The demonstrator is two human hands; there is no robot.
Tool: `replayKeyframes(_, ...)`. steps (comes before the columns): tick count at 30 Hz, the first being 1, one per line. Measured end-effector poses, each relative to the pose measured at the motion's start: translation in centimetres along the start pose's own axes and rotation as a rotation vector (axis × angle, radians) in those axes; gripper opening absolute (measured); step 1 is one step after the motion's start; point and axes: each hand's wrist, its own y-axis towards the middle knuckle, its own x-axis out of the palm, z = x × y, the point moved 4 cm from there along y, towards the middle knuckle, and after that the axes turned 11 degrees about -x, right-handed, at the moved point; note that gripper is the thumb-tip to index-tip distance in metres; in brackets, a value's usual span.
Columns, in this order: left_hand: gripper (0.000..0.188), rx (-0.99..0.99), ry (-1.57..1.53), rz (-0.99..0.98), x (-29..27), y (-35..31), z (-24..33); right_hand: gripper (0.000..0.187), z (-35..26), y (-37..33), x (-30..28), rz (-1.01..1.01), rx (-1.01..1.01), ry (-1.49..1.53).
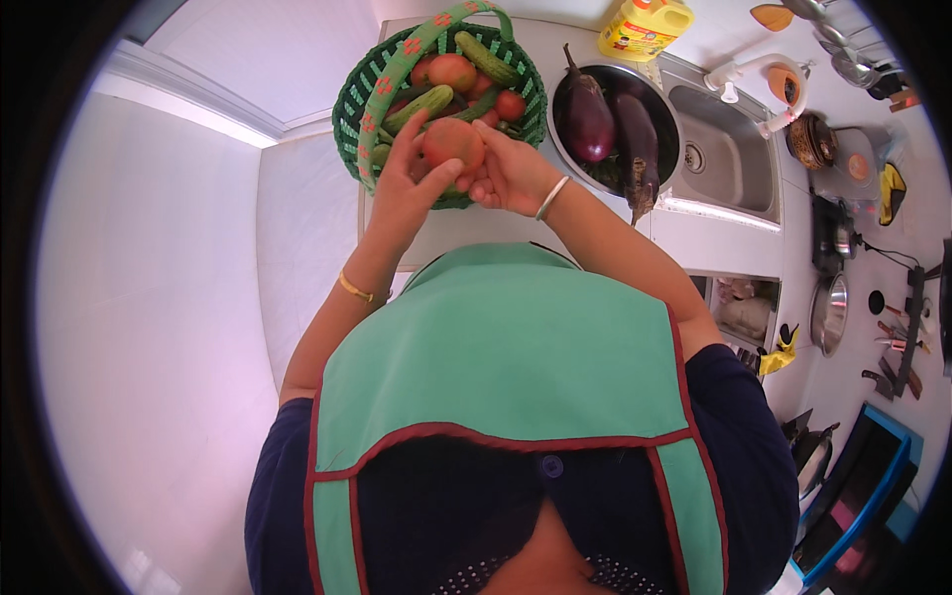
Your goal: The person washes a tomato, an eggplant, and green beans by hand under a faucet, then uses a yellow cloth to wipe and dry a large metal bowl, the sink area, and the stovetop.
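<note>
Between my two hands is a red tomato [453,147], held just over the near side of a green woven basket [349,127]. My left hand [409,178] curls round its left side, the thumb pressed on its near face. From the right, my right hand [516,174] supports it with curled fingers. Inside the basket lie cucumbers [486,58] and other tomatoes [452,72]; my hands hide some of them. Right of the basket, a metal bowl [676,119] holds two purple eggplants [589,117], one with its end hanging over the rim.
A steel sink [734,178] with a white faucet [729,77] adjoins the bowl's right side. Behind the bowl stands a yellow jug [645,28]. Ladles [851,67] hang at the far right, and knives [881,382] hang lower on that wall. The basket's handle [382,84] arches over its contents.
</note>
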Motion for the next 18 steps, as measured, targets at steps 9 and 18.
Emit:
replayKeyframes(9, 0.039, -0.106, -0.049, 0.022, -0.5, 0.9, -0.1, 0.053, 0.8, -0.6, 0.5, 0.106, -0.013, -0.048)
replayKeyframes(18, 0.045, -0.238, -0.102, -0.119, 2.9, 1.6, -0.2, 0.056, 0.9, -3.5, -1.7, 0.173, -0.092, 0.024)
